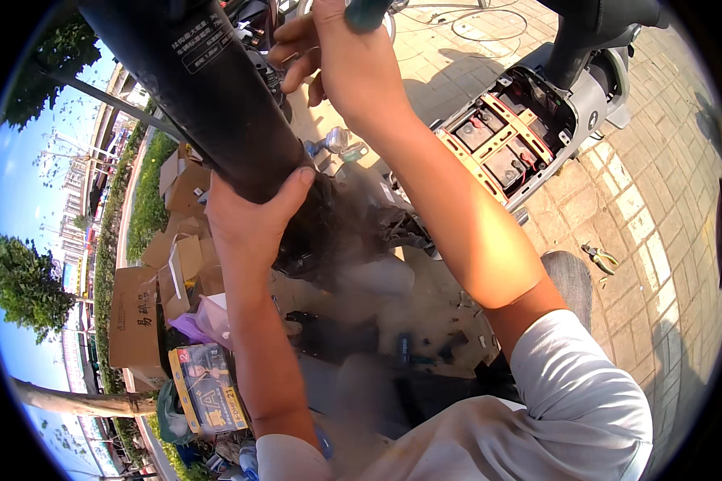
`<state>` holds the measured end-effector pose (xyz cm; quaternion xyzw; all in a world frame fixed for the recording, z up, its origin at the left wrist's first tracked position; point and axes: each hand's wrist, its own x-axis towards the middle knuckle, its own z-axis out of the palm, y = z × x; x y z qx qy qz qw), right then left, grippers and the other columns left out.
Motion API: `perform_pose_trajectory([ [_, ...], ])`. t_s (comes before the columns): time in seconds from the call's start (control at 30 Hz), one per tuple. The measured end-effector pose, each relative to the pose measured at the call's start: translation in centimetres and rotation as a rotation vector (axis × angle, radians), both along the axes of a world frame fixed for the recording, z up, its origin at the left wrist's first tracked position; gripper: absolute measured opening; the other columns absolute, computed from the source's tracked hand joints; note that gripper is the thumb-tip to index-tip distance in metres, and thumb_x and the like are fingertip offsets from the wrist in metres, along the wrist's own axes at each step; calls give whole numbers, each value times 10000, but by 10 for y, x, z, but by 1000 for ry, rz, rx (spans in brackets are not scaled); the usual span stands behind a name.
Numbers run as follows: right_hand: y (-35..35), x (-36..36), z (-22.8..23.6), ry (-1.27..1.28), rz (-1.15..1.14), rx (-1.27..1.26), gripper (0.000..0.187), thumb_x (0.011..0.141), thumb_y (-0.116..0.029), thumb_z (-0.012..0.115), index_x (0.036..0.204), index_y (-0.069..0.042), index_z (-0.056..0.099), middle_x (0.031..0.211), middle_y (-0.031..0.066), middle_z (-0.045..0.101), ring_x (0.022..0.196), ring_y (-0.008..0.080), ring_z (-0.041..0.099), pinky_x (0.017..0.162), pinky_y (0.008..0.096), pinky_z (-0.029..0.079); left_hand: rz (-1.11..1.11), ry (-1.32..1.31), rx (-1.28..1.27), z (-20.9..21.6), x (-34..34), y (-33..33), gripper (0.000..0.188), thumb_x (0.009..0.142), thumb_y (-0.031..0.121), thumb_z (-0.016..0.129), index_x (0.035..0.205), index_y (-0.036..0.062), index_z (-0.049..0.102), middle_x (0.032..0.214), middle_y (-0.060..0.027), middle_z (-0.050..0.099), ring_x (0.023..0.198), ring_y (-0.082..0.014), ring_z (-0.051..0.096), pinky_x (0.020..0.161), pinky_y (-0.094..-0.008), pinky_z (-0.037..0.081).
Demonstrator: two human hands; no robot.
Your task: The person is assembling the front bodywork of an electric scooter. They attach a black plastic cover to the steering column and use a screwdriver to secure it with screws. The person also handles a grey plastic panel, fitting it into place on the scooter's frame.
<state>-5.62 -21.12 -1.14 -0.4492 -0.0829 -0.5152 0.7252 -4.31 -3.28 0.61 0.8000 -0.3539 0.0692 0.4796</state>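
A thick black column [225, 112], seemingly the front part of a scooter, slants from the upper left toward the middle, with pale print near its top. Around its lower end wraps my left hand [253, 216], the thumb lying across its right side. Raised at the top edge, my right hand [333, 64] has its fingers curled, and the rounded end of a dark green handle [367, 13] sticks out beside it. What that handle belongs to lies outside the picture. Under the column, dark parts [321, 232] are partly blurred by a smear in the view.
On the right stands a scooter with an uncovered battery bay [497, 144] and orange metal straps. Pliers [600, 258] lie on the paving near my knee [568, 284]. Cardboard boxes [136, 321], a purple bag [200, 322] and a printed yellow-and-black box [208, 389] crowd the left.
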Motion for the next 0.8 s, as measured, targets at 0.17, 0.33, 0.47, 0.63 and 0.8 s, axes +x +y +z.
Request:
perform_pose_trajectory([
  [0.17, -10, -1, -79, 499, 583, 84, 325, 1005, -313, 574, 954, -5, 665, 790, 33, 658, 515, 54, 438, 463, 223, 326, 222, -6, -28, -2, -16, -9, 600, 715, 109, 858, 1216, -41, 564, 1117, -127, 663, 1010, -227, 651, 924, -348, 497],
  [0.33, -10, 15, -104, 343, 977, -7, 297, 868, -169, 753, 1126, -37, 688, 825, -16, 637, 591, 30, 477, 532, 201, 374, 433, -54, -68, -13, -35, -28, 709, 725, 64, 841, 1312, -64, 464, 1191, -161, 607, 1069, -244, 626, 963, -364, 490],
  [0.47, -15, 27, -98, 189, 1105, -19, 372, 784, -50, 803, 1140, -53, 695, 874, -8, 618, 601, 22, 477, 549, 185, 375, 440, -55, -93, -12, -38, -34, 713, 688, 76, 844, 1295, -81, 502, 1205, -164, 611, 1075, -251, 629, 970, -366, 497],
  [0.63, -14, 37, -93, 87, 1334, -39, 486, 760, -48, 794, 1219, -31, 637, 1032, 22, 627, 749, 64, 551, 678, 253, 468, 441, -21, -29, -6, -36, -32, 767, 661, 140, 854, 1310, -75, 508, 1298, -199, 562, 1156, -283, 592, 1019, -399, 466],
  [0.8, -26, 57, -92, 22, 1449, -318, 565, 837, -89, 719, 1379, -83, 560, 932, 62, 667, 761, 81, 592, 702, 271, 489, 481, -34, -14, -9, -42, -34, 807, 683, 189, 870, 1339, -69, 479, 1309, -200, 555, 1180, -286, 576, 1030, -408, 455],
])
